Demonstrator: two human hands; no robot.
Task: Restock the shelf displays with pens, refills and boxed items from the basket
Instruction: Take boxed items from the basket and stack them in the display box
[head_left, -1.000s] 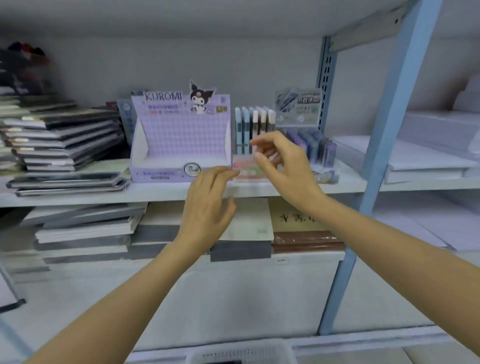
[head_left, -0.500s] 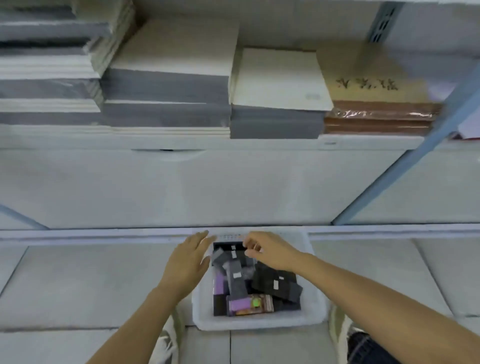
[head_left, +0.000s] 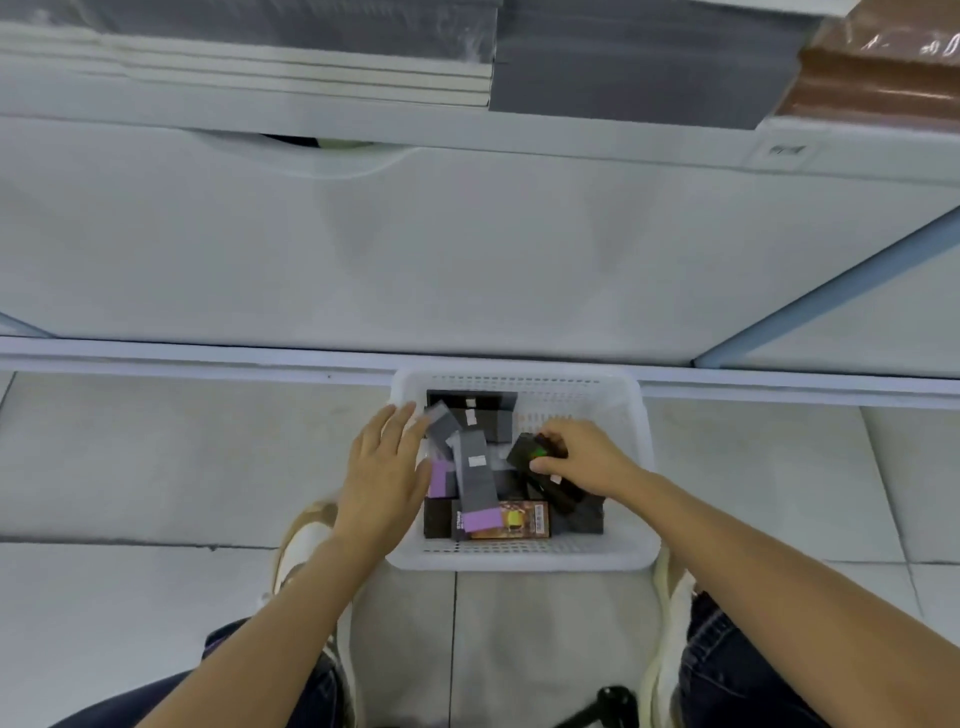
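Starting with the black box (head_left: 521, 450), green spot on it: sitting at 3 o'clock in the pile inside the white basket (head_left: 519, 560), with the right grip (head_left: 582, 457) curled round it, fingers on top, thumb on the near side. Left grip (head_left: 382, 470) spread flat and holding nothing, hovering over the basket's 9 o'clock rim, fingertips close to a small grey box (head_left: 440, 415); can't tell about contact. Elsewhere in the pile: a long grey box (head_left: 474, 467) dead centre, a purple box (head_left: 440, 479) at 9, an orange-brown printed box (head_left: 519, 519) along 6, more black ones at 12. Basket down on the floor tiles (head_left: 156, 457), pushed up against the shelf base (head_left: 467, 260).

Compared with half a second back: right grip gone from the 12 o'clock end of the pile across to 3, now closed on a box; left grip pretty much the same spot on the rim. View dipped lower too, so only the bottom edges of the notebook stacks (head_left: 623, 62) left at 12 o'clock of the shot. A full second back, both up at the Kuromi display instead.

Writing-wise: little white stickers on the boxes, print on the orange-brown one, a tag (head_left: 787, 150) on the shelf lip, all too blurred to read.
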